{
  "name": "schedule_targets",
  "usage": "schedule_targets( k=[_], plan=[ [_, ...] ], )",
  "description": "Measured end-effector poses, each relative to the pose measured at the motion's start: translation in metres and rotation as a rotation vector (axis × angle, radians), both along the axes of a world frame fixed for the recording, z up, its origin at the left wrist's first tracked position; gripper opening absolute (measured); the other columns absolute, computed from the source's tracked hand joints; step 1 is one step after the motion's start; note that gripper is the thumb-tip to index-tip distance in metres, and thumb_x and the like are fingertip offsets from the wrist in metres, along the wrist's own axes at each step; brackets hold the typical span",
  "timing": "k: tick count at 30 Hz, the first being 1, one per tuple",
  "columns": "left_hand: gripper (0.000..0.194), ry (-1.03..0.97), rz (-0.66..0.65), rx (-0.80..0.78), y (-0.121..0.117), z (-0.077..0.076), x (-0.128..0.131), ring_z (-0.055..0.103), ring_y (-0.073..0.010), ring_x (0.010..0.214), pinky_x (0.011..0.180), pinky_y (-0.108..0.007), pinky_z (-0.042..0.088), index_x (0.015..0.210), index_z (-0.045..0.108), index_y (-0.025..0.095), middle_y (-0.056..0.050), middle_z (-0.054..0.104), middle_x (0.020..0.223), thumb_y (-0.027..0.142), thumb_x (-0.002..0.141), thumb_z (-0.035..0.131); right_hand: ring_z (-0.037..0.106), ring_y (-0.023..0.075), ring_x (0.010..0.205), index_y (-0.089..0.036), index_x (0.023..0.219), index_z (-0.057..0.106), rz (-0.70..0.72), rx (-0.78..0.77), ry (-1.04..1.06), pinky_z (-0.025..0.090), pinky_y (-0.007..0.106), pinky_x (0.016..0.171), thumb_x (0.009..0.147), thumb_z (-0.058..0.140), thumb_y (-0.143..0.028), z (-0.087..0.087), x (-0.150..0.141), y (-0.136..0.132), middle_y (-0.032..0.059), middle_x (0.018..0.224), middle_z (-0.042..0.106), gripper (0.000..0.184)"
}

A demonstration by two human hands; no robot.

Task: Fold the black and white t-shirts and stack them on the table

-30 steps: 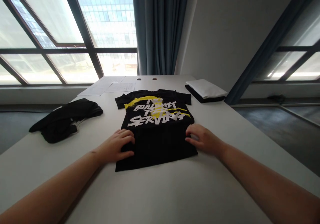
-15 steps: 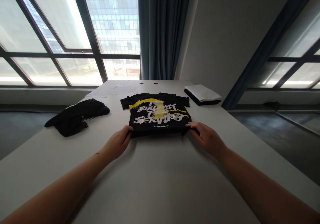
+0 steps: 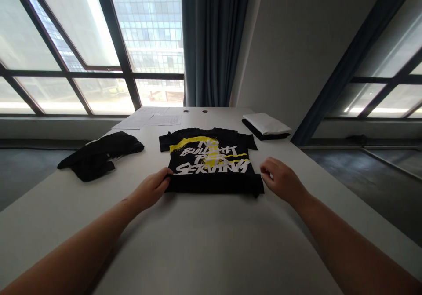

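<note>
A black T-shirt (image 3: 211,152) with white lettering and yellow streaks lies spread on the white table, sleeves at the far side. Along its near side runs a plain black band, where the small lower print no longer shows. My left hand (image 3: 154,188) pinches the shirt's near left corner between thumb and fingers. Just right of the near right corner is my right hand (image 3: 281,178), its fingers curled closed. A small gap separates it from the cloth, and nothing shows in its grip.
On the left of the white table (image 3: 204,242) lies a crumpled black garment (image 3: 102,154). Paper sheets (image 3: 163,119) rest at the back left. A white folded item (image 3: 266,123) sits on a black one (image 3: 265,136) at the back right. Beyond hangs a blue curtain (image 3: 214,44).
The shirt's near edge has come closer to me, and a plain black band now covers the small print. My right hand has let go and moved right; the left keeps its corner.
</note>
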State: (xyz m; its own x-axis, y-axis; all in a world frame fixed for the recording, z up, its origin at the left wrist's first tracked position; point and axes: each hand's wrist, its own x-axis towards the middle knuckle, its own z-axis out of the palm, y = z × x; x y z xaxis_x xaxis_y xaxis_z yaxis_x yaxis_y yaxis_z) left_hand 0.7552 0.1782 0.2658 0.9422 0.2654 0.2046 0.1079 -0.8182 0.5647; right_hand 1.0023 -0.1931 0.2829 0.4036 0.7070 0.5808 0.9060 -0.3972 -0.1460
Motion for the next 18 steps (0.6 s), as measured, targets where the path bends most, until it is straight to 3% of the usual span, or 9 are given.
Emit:
schedule_targets(
  k=[3, 7, 9, 14, 18],
  plan=[
    [0.028, -0.015, -0.024, -0.038, 0.003, -0.001, 0.001, 0.06, -0.0218, 0.075, 0.07, -0.033, 0.045, 0.102, 0.06, 0.024, 0.0, 0.066, 0.08, 0.044, 0.097, 0.041, 0.056, 0.0188, 0.068, -0.023, 0.088, 0.053, 0.021, 0.025, 0.155, 0.044, 0.03, 0.063, 0.092, 0.051, -0.019, 0.004, -0.016, 0.001, 0.0032, 0.079, 0.059, 0.007],
    [0.027, 0.053, -0.004, 0.006, 0.005, -0.003, 0.005, 0.062, -0.023, 0.077, 0.073, -0.035, 0.045, 0.1, 0.064, 0.023, -0.002, 0.069, 0.084, 0.041, 0.093, 0.045, 0.053, 0.0158, 0.061, -0.023, 0.083, 0.053, 0.22, -0.429, 0.357, 0.039, 0.029, 0.059, 0.094, 0.064, -0.032, -0.004, -0.043, 0.014, -0.0011, 0.072, 0.06, 0.018],
    [0.028, 0.085, 0.049, 0.016, 0.007, -0.005, 0.007, 0.063, -0.024, 0.079, 0.075, -0.035, 0.046, 0.103, 0.065, 0.023, -0.003, 0.071, 0.087, 0.037, 0.09, 0.045, 0.057, 0.018, 0.069, -0.023, 0.078, 0.053, 0.216, -0.518, 0.307, 0.041, 0.03, 0.065, 0.091, 0.07, -0.032, -0.013, -0.048, 0.022, 0.0022, 0.081, 0.064, 0.023],
    [0.037, 0.154, 0.106, -0.011, 0.014, -0.015, 0.011, 0.066, -0.0262, 0.088, 0.081, -0.037, 0.049, 0.113, 0.067, 0.023, -0.005, 0.074, 0.098, 0.031, 0.084, 0.046, 0.064, 0.0249, 0.093, -0.021, 0.092, 0.062, 0.094, -0.275, 0.288, 0.05, 0.037, 0.085, 0.089, 0.065, -0.024, -0.037, -0.026, 0.03, 0.0094, 0.102, 0.067, 0.006],
    [0.04, 0.134, 0.096, -0.068, 0.016, -0.018, 0.012, 0.067, -0.0269, 0.092, 0.087, -0.039, 0.051, 0.116, 0.068, 0.024, -0.005, 0.075, 0.102, 0.034, 0.084, 0.047, 0.068, 0.0254, 0.093, -0.022, 0.098, 0.068, 0.091, -0.116, 0.466, 0.053, 0.04, 0.089, 0.093, 0.056, -0.028, -0.045, -0.005, 0.026, 0.008, 0.1, 0.073, 0.015]
  ],
)
